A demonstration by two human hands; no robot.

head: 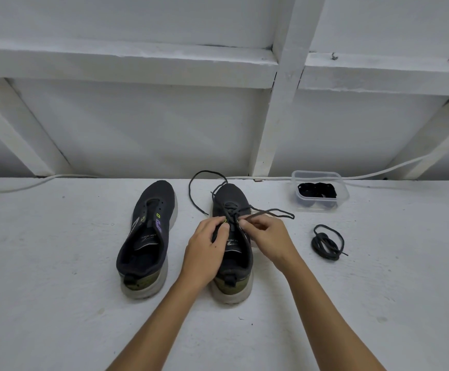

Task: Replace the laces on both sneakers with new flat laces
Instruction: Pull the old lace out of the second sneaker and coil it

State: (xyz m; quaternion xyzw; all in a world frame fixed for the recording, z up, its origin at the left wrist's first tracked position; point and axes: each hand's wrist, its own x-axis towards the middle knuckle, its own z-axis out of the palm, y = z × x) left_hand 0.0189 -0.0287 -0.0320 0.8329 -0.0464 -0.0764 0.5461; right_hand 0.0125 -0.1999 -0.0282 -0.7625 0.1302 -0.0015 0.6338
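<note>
while 2 dark sneakers stand side by side on the white desk, heels toward the person, the left hand grips the tongue area of the right sneaker and the right hand pinches its lace with curled fingers near the upper eyelets — loose ends trail left and right. the left sneaker has no lace. a coiled dark lace lies to the right, near a clear plastic tub holding black laces.
</note>
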